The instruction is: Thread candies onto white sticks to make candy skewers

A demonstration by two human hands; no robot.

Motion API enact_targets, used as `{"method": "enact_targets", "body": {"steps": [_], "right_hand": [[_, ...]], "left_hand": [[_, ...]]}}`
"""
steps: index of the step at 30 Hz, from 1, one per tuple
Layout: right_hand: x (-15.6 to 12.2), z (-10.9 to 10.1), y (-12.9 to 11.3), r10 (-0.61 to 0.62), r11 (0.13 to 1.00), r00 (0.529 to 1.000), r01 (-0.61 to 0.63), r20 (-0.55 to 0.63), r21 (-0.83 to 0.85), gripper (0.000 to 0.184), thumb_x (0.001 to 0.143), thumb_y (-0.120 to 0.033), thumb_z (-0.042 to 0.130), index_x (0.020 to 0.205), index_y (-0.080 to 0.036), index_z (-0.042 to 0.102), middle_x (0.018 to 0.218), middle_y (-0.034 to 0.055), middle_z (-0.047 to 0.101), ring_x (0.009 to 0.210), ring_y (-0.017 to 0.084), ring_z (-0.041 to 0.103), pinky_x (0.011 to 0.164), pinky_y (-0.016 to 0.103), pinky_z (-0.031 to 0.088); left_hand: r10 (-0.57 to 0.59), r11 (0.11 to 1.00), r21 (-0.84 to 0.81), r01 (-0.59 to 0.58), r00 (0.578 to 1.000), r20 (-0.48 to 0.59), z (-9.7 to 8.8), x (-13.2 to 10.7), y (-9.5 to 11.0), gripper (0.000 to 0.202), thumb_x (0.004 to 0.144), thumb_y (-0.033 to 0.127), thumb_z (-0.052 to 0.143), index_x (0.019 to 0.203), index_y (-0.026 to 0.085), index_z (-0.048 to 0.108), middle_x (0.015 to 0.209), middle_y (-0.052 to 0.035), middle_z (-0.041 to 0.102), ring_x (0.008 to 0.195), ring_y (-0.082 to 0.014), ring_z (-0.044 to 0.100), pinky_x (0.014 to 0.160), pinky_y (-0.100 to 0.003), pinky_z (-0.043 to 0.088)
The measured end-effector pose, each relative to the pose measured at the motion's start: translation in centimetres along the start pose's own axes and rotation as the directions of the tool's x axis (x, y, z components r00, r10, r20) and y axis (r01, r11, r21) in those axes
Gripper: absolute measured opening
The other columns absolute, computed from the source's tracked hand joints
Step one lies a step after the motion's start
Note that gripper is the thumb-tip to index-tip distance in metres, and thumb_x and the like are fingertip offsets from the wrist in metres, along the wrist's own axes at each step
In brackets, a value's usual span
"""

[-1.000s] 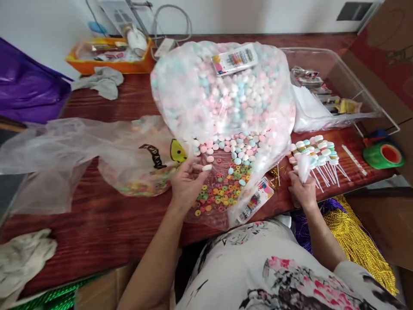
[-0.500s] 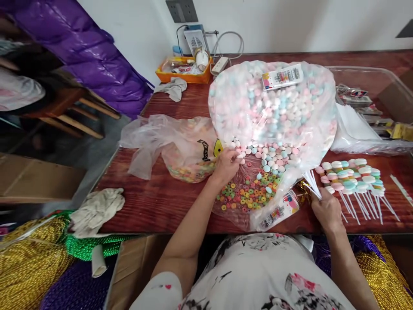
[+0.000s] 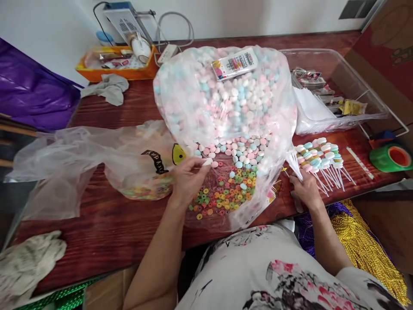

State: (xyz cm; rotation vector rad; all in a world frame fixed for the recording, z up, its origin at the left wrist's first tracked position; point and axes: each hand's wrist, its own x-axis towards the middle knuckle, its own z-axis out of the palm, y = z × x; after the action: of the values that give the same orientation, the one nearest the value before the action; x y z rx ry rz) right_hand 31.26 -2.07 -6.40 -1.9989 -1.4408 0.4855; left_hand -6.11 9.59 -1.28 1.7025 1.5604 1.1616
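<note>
My left hand (image 3: 187, 178) is closed in a pinch on a small white candy (image 3: 206, 162) at the mouth of a big clear bag (image 3: 226, 99) full of pink, blue and white candies. Small coloured ring candies (image 3: 226, 193) lie spread on the plastic just right of that hand. My right hand (image 3: 306, 191) is closed around a bunch of thin white sticks (image 3: 294, 163). Beside it, finished candy sticks (image 3: 318, 155) lie in a row on the red wooden table (image 3: 106, 228).
A clear bag with ring candies (image 3: 138, 172) lies left of my left hand. An orange tray (image 3: 112, 64) and grey cloth (image 3: 106, 88) sit at the back left, a clear tray with packets (image 3: 325, 94) at the back right. Green tape roll (image 3: 390, 157) at the right edge, rag (image 3: 29, 262) front left.
The camera view swung left and back again. My left hand stays at the bag mouth pinching a white candy. My right hand keeps its hold on the white sticks.
</note>
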Motion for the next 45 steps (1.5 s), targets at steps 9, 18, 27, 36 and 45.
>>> {"method": "enact_targets", "body": {"steps": [9,18,27,36,45], "right_hand": [[-0.2,0.1,-1.3,0.021,1.000,0.999,-0.021,0.035,0.008,0.032,0.090,-0.049,0.062,0.084,-0.019,0.070,0.074,0.0041,0.070,0.068,0.020,0.060,0.069,0.033,0.047],[0.4,-1.2,-2.7,0.058,0.930,0.987,0.002,0.151,-0.368,0.018,0.088,-0.028,0.052,0.079,-0.018,0.064,0.077,0.0114,0.070,0.072,0.023,0.061,0.067,0.033,0.040],[-3.6,-7.4,-0.6,0.086,0.965,0.987,-0.116,0.135,0.236,0.025,0.082,-0.042,0.072,0.085,-0.017,0.073,0.060,-0.0017,0.061,0.055,0.015,0.054,0.055,0.029,0.046],[-5.1,-4.6,-7.7,-0.151,0.930,0.960,0.058,0.236,0.362,0.019,0.091,-0.036,0.068,0.079,-0.021,0.069,0.064,-0.0006,0.061,0.059,0.016,0.056,0.057,0.028,0.047],[-4.4,-6.7,-7.1,-0.290,0.952,0.927,0.253,0.239,0.173,0.019,0.091,-0.029,0.065,0.074,-0.021,0.070,0.062,-0.0005,0.059,0.055,0.015,0.051,0.053,0.028,0.041]], "left_hand": [[-0.444,0.553,-0.663,0.505,0.852,0.278,1.3,-5.8,3.2,0.050,0.052,0.022,0.096,0.099,0.018,0.080,0.084,-0.0016,0.078,0.071,-0.0159,0.073,0.067,-0.029,0.064],[-0.448,0.543,-0.670,0.506,0.850,0.279,1.4,-6.7,3.4,0.048,0.051,0.025,0.098,0.096,0.018,0.081,0.086,-0.0041,0.081,0.075,-0.0193,0.076,0.073,-0.033,0.066],[-0.424,0.489,-0.752,0.441,0.874,0.237,1.3,-7.6,3.4,0.046,0.053,0.027,0.097,0.095,0.020,0.080,0.085,-0.0023,0.080,0.075,-0.0201,0.076,0.063,-0.032,0.066],[-0.292,0.521,-0.776,0.357,0.928,0.230,2.6,-7.6,4.4,0.041,0.057,0.029,0.096,0.094,0.022,0.080,0.090,-0.0012,0.079,0.081,-0.0171,0.072,0.073,-0.031,0.063],[-0.231,0.660,-0.701,0.270,0.961,0.153,2.2,-8.1,3.5,0.022,0.065,0.026,0.092,0.085,0.023,0.082,0.090,-0.0013,0.074,0.083,-0.0161,0.069,0.076,-0.030,0.060]]}}
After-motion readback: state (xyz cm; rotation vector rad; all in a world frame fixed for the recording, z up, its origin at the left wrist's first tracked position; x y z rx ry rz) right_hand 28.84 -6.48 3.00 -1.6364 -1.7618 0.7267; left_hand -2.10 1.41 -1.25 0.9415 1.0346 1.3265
